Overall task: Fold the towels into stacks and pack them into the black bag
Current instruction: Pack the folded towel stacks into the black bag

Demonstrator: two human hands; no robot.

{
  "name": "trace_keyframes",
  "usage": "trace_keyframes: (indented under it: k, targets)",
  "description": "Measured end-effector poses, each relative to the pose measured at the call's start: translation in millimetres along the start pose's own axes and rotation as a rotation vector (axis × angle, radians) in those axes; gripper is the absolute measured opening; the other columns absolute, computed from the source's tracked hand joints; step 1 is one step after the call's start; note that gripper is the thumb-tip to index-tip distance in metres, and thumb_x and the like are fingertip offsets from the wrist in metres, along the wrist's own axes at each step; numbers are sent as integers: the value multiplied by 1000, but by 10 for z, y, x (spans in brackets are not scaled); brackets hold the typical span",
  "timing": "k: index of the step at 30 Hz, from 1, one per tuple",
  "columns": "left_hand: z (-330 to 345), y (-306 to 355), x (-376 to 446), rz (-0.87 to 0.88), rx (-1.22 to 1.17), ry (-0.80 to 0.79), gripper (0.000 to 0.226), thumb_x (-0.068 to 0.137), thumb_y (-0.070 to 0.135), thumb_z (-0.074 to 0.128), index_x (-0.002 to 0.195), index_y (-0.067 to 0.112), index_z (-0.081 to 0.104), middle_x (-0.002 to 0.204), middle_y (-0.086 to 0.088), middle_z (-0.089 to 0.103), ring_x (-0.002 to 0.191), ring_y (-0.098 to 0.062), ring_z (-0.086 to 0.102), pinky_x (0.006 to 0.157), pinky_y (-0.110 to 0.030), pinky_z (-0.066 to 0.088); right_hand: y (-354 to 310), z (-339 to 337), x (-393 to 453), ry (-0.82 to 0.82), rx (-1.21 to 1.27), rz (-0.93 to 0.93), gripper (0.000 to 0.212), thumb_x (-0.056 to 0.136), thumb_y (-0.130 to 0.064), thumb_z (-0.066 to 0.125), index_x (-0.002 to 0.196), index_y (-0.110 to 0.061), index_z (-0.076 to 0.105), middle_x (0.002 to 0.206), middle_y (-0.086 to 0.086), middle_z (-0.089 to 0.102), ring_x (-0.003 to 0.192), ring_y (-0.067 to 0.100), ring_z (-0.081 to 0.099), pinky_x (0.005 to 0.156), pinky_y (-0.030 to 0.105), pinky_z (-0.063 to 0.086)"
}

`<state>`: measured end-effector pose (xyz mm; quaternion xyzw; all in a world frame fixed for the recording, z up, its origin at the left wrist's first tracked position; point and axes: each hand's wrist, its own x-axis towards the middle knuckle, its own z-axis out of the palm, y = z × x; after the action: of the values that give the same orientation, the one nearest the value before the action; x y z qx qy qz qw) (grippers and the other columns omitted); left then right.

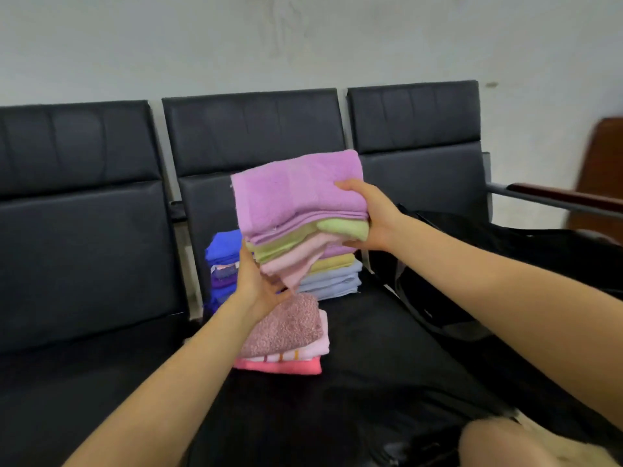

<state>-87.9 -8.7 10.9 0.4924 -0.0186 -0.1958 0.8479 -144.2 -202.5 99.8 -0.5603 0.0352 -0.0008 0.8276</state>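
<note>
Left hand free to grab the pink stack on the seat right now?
Probably not yet. The left hand grips the underside of the lifted stack, which the right hand holds too. The pink stack lies just below the left hand with nothing between, so once the hand is emptied the way looks free.

A held stack of folded towels point(300, 210) hangs in the air above the middle seat point(371, 332) of a row of three chairs, the left hand point(259, 284) under its corner at 7 o'clock and the right hand point(367, 214) clasping its edge at 3 o'clock. Below it, three more stacks rest on that seat: a near stack point(286, 335) at 6 o'clock, a second stack point(222, 264) at 8 o'clock against the backrest point(253, 129), a third stack point(337, 278) at 5 o'clock, partly hidden behind the held one. The bag point(455, 264) lies at 4 o'clock on the right-hand seat, beside an armrest point(556, 197). A wall point(303, 38) stands behind the chairs at 12 o'clock
</note>
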Motion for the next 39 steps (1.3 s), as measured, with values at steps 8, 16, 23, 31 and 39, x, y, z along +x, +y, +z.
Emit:
trace_keyframes:
  k: [8,16,23,31,39]
  targets:
    - [1448,-130,291,-140,-173,-404,74,83,75,42,119,15,66,119,-16,67,106,-33,66,94,-45,48,-726,-1233,-522,213,-92,-75,38,81,-33,69,108,-6,64,95,14,71,86,32,69,88,46,54]
    - [2855,-688,915,-153,39,-531,84,79,79,46,134,17,55,128,-17,61,119,-35,57,108,-49,39,-1003,-2711,-396,420,-50,-117,30,83,-30,69,100,-6,66,86,16,72,71,31,71,68,45,59]
    - [3392,-1565,1619,-320,430,-376,74,68,62,73,120,10,63,111,-17,70,106,-32,65,101,-49,45,-432,-3957,-27,656,-77,-212,43,80,-25,73,114,-1,66,97,17,72,85,27,70,84,38,57]
    - [2551,-2666,2513,-288,407,8,81,44,43,78,115,5,67,105,-20,70,91,-36,70,84,-54,55,195,-4148,465,478,-384,-44,38,81,-21,74,115,-9,62,108,13,69,96,25,67,85,36,55]
    - [2354,-2212,2207,-67,401,157,48,72,30,72,107,-2,66,101,-19,70,89,-32,68,69,-32,55,205,-3909,1253,339,-289,166,45,79,-25,76,114,0,63,111,17,69,98,29,68,82,34,56]
